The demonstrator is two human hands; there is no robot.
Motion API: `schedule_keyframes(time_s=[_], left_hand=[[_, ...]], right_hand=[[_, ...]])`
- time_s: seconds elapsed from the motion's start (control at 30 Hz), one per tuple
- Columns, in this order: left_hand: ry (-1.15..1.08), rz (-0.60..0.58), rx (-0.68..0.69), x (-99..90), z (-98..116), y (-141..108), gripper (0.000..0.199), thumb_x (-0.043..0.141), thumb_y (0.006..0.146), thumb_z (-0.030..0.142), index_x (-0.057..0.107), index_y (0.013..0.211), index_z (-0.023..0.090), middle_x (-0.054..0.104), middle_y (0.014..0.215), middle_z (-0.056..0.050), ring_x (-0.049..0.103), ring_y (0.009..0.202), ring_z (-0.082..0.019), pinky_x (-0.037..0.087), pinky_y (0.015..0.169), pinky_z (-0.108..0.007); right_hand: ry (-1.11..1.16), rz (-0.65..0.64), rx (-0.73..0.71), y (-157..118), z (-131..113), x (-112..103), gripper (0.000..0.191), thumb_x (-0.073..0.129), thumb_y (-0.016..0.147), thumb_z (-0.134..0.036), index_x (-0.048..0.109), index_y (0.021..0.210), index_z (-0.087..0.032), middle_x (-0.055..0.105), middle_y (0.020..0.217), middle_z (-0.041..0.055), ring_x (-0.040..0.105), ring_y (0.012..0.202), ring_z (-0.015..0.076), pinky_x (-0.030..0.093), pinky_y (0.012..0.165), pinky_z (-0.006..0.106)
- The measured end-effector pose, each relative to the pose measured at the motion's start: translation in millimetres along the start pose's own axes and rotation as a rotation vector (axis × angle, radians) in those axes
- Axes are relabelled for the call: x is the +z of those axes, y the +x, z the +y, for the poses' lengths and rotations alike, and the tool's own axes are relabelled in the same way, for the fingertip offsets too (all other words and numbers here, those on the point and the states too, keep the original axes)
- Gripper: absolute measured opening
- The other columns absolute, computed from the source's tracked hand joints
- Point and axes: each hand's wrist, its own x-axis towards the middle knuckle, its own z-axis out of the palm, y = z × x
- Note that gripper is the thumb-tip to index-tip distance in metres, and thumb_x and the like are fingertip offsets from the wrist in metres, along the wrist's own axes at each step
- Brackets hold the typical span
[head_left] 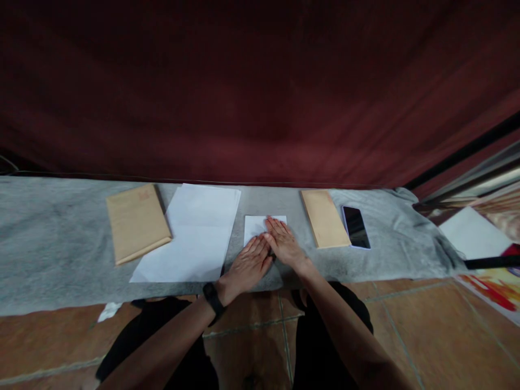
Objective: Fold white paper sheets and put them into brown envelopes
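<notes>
On the desk [60, 244] at 12 o'clock, small white paper [252, 224] is pressed under left hand [246, 266] and right hand [286, 247]; fingers extended flat, nothing visibly pinched. Presumably light, easily creased; best held by far edge.

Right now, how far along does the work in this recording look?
The left brown packet and right brown packet look closed, perhaps finished. In hand is the small white paper, flat under the left hand and right hand. The large white sheets lie spread out, apparently what is left.
</notes>
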Motion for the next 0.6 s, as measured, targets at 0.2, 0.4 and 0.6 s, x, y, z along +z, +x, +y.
schedule_keyframes(time_s=[0.2,0.4,0.6], left_hand=[[0.105,0.051,-0.250,-7.9,-6,5,0.073,0.036,0.102,0.052,0.032,0.154,0.001,0.033,0.161,-0.023,0.024,0.154,-0.030,0.024,0.125,-0.049],[0.106,0.056,-0.353,-7.2,-6,4,0.088,0.041,0.097,0.063,0.022,0.158,0.002,0.026,0.164,-0.024,0.021,0.154,-0.033,0.020,0.126,-0.051],[0.106,0.038,-0.386,-6.0,-11,7,0.092,0.039,0.096,0.066,0.024,0.156,-0.001,0.027,0.163,-0.026,0.023,0.154,-0.034,0.020,0.125,-0.048]], right_hand=[[-0.119,0.020,0.033,-6,4,2,0.058,0.029,0.108,-0.038,0.029,0.159,-0.011,0.027,0.165,0.0107,0.022,0.155,0.0217,0.019,0.127,0.044],[-0.152,0.067,0.090,-10,9,4,0.061,0.031,0.107,-0.042,0.028,0.159,-0.010,0.029,0.164,0.0144,0.024,0.154,0.0248,0.024,0.124,0.049],[-0.183,0.105,0.107,-15,16,2,0.061,0.028,0.108,-0.043,0.030,0.158,-0.009,0.031,0.164,0.0148,0.031,0.152,0.0270,0.025,0.123,0.046]])
